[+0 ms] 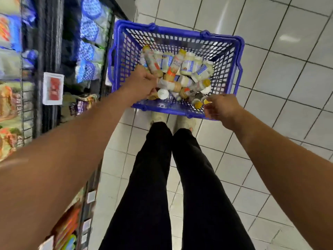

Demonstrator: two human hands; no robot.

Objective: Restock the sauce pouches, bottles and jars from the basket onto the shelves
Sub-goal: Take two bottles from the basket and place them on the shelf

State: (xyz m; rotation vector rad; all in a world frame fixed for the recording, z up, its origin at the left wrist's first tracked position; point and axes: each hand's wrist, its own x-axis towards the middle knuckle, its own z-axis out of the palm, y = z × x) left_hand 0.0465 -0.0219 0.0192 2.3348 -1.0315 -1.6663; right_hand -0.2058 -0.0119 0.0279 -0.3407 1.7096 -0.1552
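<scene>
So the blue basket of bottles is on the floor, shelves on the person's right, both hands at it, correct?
No. The head view shows the shelves on the person's left. The rest holds: basket of bottles on the floor, left hand and right hand at it.

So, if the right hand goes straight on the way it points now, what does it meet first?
Most likely the yellow-capped bottle in the near right corner of the basket. The right hand points at it over the near rim, fingertips almost on its cap, but depth is unclear.
</scene>
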